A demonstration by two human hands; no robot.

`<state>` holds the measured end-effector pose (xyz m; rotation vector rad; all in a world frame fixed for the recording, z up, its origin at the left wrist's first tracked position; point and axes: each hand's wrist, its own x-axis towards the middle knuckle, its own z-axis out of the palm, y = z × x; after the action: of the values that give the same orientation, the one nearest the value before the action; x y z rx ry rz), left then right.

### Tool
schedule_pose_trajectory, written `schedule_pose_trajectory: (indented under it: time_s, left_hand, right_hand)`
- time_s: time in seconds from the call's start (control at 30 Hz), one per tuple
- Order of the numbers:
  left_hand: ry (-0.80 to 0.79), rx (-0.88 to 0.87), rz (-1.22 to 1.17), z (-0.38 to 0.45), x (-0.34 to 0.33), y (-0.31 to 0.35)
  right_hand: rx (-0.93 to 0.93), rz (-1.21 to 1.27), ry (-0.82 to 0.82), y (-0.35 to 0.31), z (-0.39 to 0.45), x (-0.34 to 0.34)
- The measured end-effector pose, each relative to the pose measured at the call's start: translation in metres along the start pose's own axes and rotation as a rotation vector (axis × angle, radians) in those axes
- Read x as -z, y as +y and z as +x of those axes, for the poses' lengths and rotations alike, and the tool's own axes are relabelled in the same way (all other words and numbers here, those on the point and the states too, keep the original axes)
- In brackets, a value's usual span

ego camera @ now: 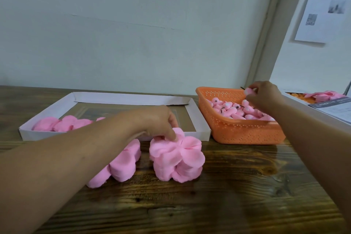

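My right hand [263,94] pinches a stemmed bud [247,91] over the orange basket [247,133]; the petal stack [178,159] gripped by my left hand [158,121] lies left of it.

This seems to be a small handcraft workroom where artificial flowers are made in quantity. The orange basket [247,131] on the wooden table [228,205] is full of small pink buds [233,111] with dark stems, all alike. Left of the basket lies a white cardboard tray [133,98] holding loose pink petals [57,124]. In front of the basket, to the left, stands a pink petal stack [176,157]. Right of the basket, a box [298,100] holds more pink pieces. Behind the basket is a plain wall [133,24], and a printed sheet [321,5] hangs above the basket, to the right.
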<state>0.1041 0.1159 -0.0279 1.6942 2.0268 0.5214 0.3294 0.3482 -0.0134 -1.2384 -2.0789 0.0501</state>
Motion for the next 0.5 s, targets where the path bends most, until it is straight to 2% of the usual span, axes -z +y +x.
schedule_pose_trajectory:
  time_s: [0.07,0.13,0.23,0.33,0.43,0.5]
  left_hand:
    - [-0.013,0.032,0.017,-0.004,-0.004,-0.001]
    - [0.017,0.061,-0.104,-0.008,-0.009,-0.001]
    - [0.092,0.145,-0.56,-0.013,-0.014,0.0]
    - [0.119,0.139,-1.003,-0.018,-0.018,0.002]
    - [0.193,0.129,-1.256,-0.02,-0.022,0.003]
    - [0.21,0.115,-1.343,-0.022,-0.026,0.004]
  right_hand:
    - [0.032,0.049,0.035,-0.007,-0.004,0.003]
    - [0.073,0.124,0.046,-0.017,-0.01,0.007]
    - [0.117,0.272,0.016,-0.042,-0.027,0.016]
    - [0.11,0.504,-0.015,-0.07,-0.055,0.024]
    - [0.148,0.735,-0.068,-0.096,-0.084,0.03]
    - [0.197,0.819,-0.1,-0.112,-0.099,0.028]
